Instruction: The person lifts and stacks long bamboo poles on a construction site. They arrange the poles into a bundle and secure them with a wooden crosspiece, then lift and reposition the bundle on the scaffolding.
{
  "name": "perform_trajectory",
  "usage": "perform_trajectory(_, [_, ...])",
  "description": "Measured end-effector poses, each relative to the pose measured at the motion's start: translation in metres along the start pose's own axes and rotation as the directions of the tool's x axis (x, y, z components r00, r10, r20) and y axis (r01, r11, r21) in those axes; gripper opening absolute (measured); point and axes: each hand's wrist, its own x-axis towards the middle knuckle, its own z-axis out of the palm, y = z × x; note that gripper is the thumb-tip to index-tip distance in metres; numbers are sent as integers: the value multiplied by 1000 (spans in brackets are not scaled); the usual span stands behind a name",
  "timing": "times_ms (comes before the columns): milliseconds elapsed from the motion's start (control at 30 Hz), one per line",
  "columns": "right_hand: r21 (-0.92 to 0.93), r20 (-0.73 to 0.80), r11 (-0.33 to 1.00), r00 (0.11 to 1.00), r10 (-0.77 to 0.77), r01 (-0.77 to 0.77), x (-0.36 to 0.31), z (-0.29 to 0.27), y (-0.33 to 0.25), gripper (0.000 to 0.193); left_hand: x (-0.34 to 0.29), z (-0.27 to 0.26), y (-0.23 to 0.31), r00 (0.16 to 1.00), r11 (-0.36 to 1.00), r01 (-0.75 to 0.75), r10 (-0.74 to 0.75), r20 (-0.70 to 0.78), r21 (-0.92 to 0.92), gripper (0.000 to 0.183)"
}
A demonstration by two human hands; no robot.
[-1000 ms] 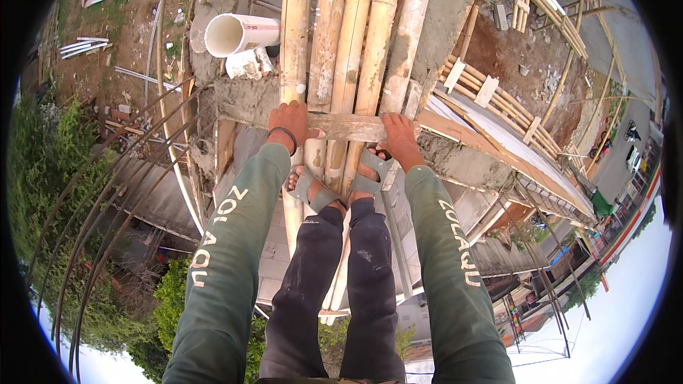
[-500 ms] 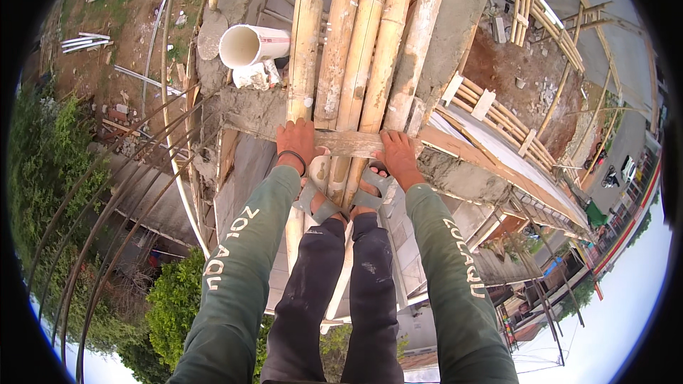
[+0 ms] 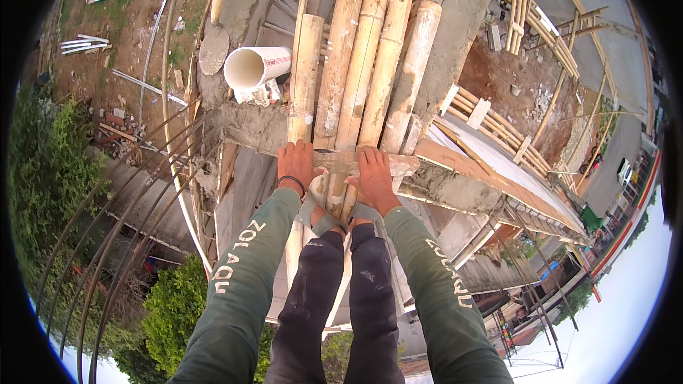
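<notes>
A weathered wooden board point(image 3: 338, 163) lies crosswise over the bamboo poles point(image 3: 359, 92), in front of the person's feet, and both hands are on it. The left hand point(image 3: 297, 165), with a dark bracelet point(image 3: 292, 183) at its wrist, covers the board's left end, its fingers side by side and pointing away past the far edge toward the leftmost pole, the thumb turned inward. The right hand point(image 3: 373, 178) lies to the right of the board's middle, fingers close together over the top, thumb stretched inward by the near edge; the board's right end sticks out beyond it. The underside is hidden, so whether either hand is clamped on the wood or only pressing cannot be told. Left of the poles, near the inner edge of the rough concrete ledge point(image 3: 245, 128), a white pipe point(image 3: 275, 62) lies on its side, its round mouth facing left and toward the person; inside, the smooth beige wall shows, shaded deeper in. A crumpled white lump point(image 3: 260, 93) sits just under the pipe's near side, and a flat oval piece point(image 3: 213, 50) lies near the ledge's left edge, to the left of that mouth
</notes>
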Motion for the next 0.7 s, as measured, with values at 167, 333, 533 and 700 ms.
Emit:
perform_trajectory(167, [94, 70, 994, 996, 53, -59, 22, 18, -34, 74, -2, 22, -12, 988, 977, -26, -7, -152, -214, 64])
perform_trajectory(333, [88, -44, 995, 998, 51, -47, 19, 28, -37, 75, -21, 61, -37, 949, 732, 18, -227, -218, -681, 59])
perform_trajectory(533, [56, -14, 998, 1000, 8, -8, 18, 25, -33, 74, -19, 91, -40, 936, 463, 25, -323, -143, -886, 49])
perform_trajectory(700, [51, -43, 998, 999, -29, 31, 16, 29, -31, 74, -1, 81, -18, 833, 100, 214, -538, 128, -972, 50])
